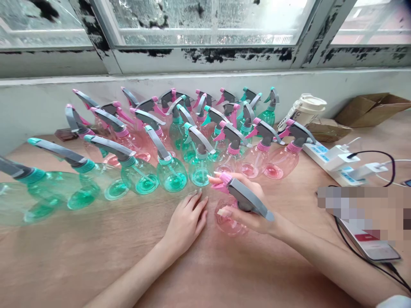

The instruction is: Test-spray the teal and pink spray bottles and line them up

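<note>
Here's the left hand [186, 220], palm down on the bench [128, 265], forearm slanting in from the bottom edge, its fingers loosely spread, holding nothing and pointing up toward the nearest green spray bottle [201, 169]. Over to the right hand [257, 203], and that one's busy: forearm reaching in from the lower right, fingers wrapped round the neck of a pink spray bottle [229, 224], thumb laid across the near side, the pink nozzle aimed up and left. The bottle is right of the left hand, just beside it but not touching, upright with a slight tilt at most. Now the space around it: wood shows between the two forearms and stretches wide to the left, while the far side is packed, green bottles [173, 177] lined across the left front, pink bottles [282, 160] at the right end, and more of both colours crowding back toward the wall [32, 102] below the window [205, 21]. Out right, a white power strip [330, 164] with plugs and cables, a phone [372, 239] partly pixelated, and cardboard [372, 109] in the far corner beside a lidded cup [306, 107]. On to the writing: a large C reads on that cup, with smaller dark lettering down its strap, hard to make out; the strip carries blue labels, too small to read.
</note>
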Motion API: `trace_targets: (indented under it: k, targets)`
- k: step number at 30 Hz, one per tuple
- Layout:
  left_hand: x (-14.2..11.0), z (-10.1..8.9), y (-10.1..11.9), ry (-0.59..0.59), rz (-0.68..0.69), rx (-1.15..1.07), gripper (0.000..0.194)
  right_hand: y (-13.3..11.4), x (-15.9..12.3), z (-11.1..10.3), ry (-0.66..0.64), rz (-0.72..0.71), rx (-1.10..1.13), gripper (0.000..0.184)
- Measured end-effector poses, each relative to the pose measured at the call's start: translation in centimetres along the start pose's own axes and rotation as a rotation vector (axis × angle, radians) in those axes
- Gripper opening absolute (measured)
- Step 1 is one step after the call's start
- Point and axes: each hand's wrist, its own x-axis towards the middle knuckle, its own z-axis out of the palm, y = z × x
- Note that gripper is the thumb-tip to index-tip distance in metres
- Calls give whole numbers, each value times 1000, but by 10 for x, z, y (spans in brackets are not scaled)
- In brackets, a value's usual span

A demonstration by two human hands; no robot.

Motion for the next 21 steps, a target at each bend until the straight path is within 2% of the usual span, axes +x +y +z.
trace_targets:
  k: [4, 6, 12, 15, 18, 21]
  targets:
    - [0, -1, 0, -19, 0, 0, 32, 1, -5, 4, 131, 36, -36, 64]
    - [0, 0, -1, -20, 1, 8, 33, -1, -7, 6, 200, 64, -83, 64]
    - [-1, 6, -3, 13, 7, 14, 33, -11, -16, 9, 275, 151, -188, 51]
    - [-1, 7, -5, 35, 4, 3, 32, -14, -28, 5, 234, 147, -258, 45]
    - [-1, 8, -7, 60, 8, -5, 32, -15, -40, -3, 155, 155, -265, 28]
    - [0, 10, -10, 82, 31, 8, 33, -16, -47, -10, 153, 188, -268, 16]
